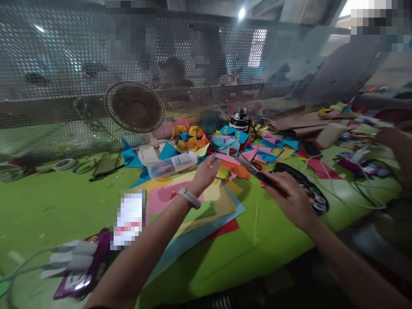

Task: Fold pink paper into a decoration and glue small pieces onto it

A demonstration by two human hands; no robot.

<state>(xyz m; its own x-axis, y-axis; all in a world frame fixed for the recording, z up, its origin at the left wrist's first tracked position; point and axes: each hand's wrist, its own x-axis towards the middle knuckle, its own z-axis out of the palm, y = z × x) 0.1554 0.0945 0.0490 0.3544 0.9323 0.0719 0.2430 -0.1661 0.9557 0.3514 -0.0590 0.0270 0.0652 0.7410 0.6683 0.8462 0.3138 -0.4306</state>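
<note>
My left hand (206,171), with a white wristband, reaches forward over a stack of coloured paper sheets (199,214) on the green table (58,206). Its fingers lie stretched out toward a pile of folded paper pieces (225,146) and hold nothing. My right hand (288,197) is closed around scissors with red and black handles (257,171), blades pointing toward the orange paper (236,169). A clear plastic bottle (172,165) lies on its side just left of my left hand.
A small desk fan (135,107) stands at the back before a perforated metal screen (64,77). Tape rolls (74,165) lie at the left, cables and chargers (354,171) at the right. A plug strip (71,257) sits near the front left. Another person's arm (399,146) shows at the right edge.
</note>
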